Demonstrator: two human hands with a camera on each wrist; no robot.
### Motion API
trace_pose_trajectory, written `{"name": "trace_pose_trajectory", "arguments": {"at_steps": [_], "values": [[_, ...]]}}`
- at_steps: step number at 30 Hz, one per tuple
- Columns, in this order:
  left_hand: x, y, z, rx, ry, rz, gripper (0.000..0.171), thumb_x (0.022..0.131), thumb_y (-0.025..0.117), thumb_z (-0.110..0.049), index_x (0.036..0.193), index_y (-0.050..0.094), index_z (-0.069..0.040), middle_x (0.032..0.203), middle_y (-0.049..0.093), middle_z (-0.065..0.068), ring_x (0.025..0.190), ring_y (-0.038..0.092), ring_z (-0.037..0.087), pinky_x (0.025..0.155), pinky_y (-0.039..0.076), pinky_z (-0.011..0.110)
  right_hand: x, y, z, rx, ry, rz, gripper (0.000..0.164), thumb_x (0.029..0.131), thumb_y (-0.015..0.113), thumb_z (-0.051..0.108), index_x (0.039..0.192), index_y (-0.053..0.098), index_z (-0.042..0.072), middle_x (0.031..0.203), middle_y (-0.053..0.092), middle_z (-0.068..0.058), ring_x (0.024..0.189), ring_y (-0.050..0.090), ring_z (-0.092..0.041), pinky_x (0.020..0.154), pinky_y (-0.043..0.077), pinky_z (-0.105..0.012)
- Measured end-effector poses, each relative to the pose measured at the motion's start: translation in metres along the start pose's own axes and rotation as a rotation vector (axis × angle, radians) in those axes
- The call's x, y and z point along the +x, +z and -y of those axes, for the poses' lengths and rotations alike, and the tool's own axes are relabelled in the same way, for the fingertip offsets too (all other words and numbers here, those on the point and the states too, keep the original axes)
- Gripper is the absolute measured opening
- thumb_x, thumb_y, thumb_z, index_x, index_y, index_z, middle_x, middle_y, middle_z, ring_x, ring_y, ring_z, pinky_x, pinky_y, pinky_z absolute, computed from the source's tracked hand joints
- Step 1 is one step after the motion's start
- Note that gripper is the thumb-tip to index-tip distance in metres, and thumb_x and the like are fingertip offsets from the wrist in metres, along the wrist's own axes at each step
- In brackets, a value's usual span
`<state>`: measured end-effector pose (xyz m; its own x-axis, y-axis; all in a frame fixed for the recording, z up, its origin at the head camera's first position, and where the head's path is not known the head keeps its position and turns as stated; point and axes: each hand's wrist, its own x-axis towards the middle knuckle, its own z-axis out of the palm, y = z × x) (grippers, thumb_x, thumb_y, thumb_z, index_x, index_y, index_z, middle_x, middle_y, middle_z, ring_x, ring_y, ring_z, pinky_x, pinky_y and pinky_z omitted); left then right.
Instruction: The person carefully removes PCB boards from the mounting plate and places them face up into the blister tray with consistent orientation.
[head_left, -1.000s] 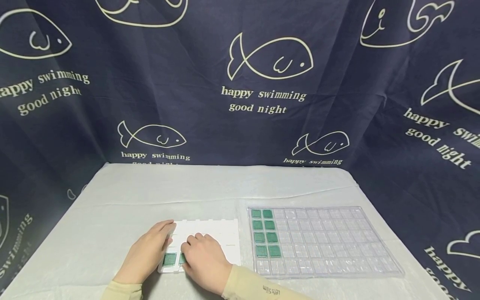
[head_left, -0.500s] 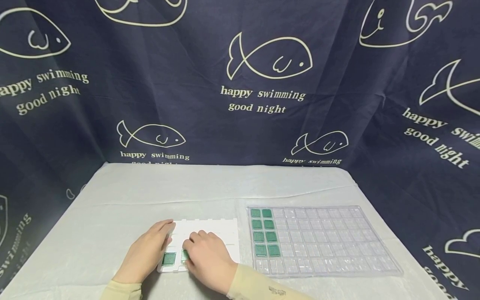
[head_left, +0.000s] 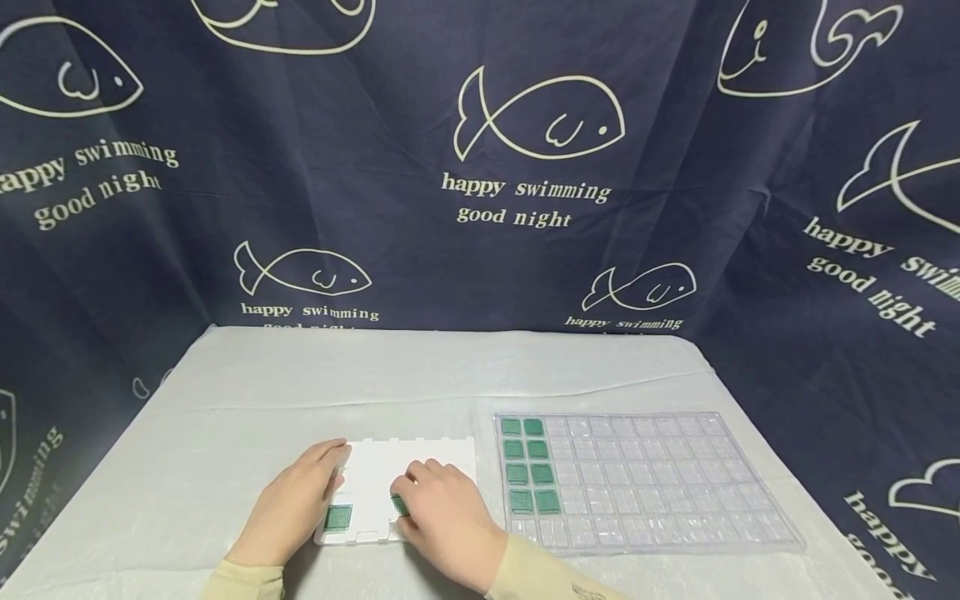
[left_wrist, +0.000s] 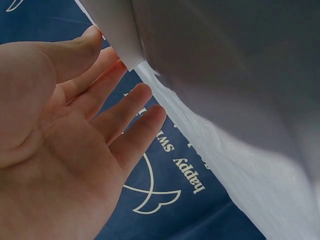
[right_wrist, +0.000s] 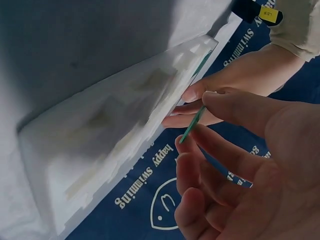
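Observation:
My right hand (head_left: 453, 517) pinches a small green circuit board (right_wrist: 193, 125) between thumb and fingers; in the right wrist view the board shows edge-on. In the head view this piece (head_left: 398, 505) is mostly hidden by the hand, low over the white tray (head_left: 367, 471). At the tray's left edge rests my left hand (head_left: 288, 504), its fingers fairly straight and its thumb against the side. A second green circuit board (head_left: 338, 517) lies in the tray's near left corner, close to the left hand.
To the right lies a clear plastic tray (head_left: 660, 479) divided into many square pockets. Green circuit boards (head_left: 542, 473) fill several pockets in its two left columns. Both trays stand on a white-covered table (head_left: 420, 367), with a dark blue fish-print curtain (head_left: 420, 167) behind.
The right hand has shifted right across the white tray, carrying the green circuit board away from the spot beside the corner one. The left hand has stayed in place.

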<state>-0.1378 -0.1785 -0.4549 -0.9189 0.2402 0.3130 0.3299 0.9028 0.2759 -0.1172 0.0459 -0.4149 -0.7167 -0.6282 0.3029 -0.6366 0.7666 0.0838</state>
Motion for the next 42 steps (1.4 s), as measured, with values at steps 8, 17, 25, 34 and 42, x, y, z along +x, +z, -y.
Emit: {"name": "trace_pose_trajectory", "arguments": {"at_steps": [8, 17, 25, 34, 42], "values": [[-0.001, -0.001, 0.000, 0.003, 0.004, -0.022, 0.040, 0.088, 0.076, -0.005, 0.127, 0.067, 0.000, 0.133, 0.067, 0.012, 0.121, 0.067, 0.033, 0.098, 0.056, 0.051, -0.015, -0.008, -0.014, 0.040, 0.043, 0.000, 0.025, 0.082, 0.084, 0.033, 0.101, 0.071, 0.022, 0.091, 0.066, 0.011, 0.079, 0.059, -0.003, 0.062, 0.042, -0.015], [0.000, -0.001, 0.001, 0.006, 0.015, -0.033, 0.040, 0.088, 0.076, -0.005, 0.126, 0.067, 0.000, 0.132, 0.068, 0.012, 0.120, 0.067, 0.032, 0.098, 0.057, 0.050, -0.036, -0.020, -0.040, 0.085, 0.143, -0.021, 0.027, 0.080, 0.085, 0.029, 0.103, 0.073, 0.020, 0.097, 0.070, 0.007, 0.084, 0.064, -0.008, 0.072, 0.057, -0.025], [-0.001, -0.001, 0.001, 0.000, 0.011, -0.021, 0.040, 0.088, 0.077, -0.005, 0.127, 0.067, 0.001, 0.132, 0.067, 0.012, 0.120, 0.067, 0.033, 0.098, 0.056, 0.051, -0.059, -0.021, -0.062, 0.100, 0.227, -0.048, 0.031, 0.076, 0.088, 0.027, 0.102, 0.073, 0.018, 0.097, 0.071, 0.006, 0.087, 0.068, -0.012, 0.074, 0.061, -0.031], [0.000, -0.002, 0.000, -0.008, 0.009, -0.027, 0.039, 0.088, 0.076, -0.004, 0.126, 0.067, 0.001, 0.132, 0.068, 0.012, 0.120, 0.067, 0.033, 0.098, 0.057, 0.050, -0.085, -0.019, -0.078, 0.135, 0.317, -0.002, 0.034, 0.074, 0.091, 0.024, 0.103, 0.075, 0.018, 0.103, 0.073, 0.003, 0.096, 0.072, -0.018, 0.080, 0.064, -0.037], [-0.001, -0.001, -0.001, -0.004, 0.002, -0.017, 0.039, 0.088, 0.076, -0.005, 0.126, 0.067, 0.001, 0.132, 0.068, 0.013, 0.120, 0.067, 0.033, 0.098, 0.056, 0.051, -0.104, -0.017, -0.089, 0.110, 0.385, 0.074, 0.034, 0.074, 0.090, 0.030, 0.102, 0.075, 0.021, 0.099, 0.071, 0.008, 0.091, 0.070, -0.014, 0.077, 0.062, -0.034]]}}
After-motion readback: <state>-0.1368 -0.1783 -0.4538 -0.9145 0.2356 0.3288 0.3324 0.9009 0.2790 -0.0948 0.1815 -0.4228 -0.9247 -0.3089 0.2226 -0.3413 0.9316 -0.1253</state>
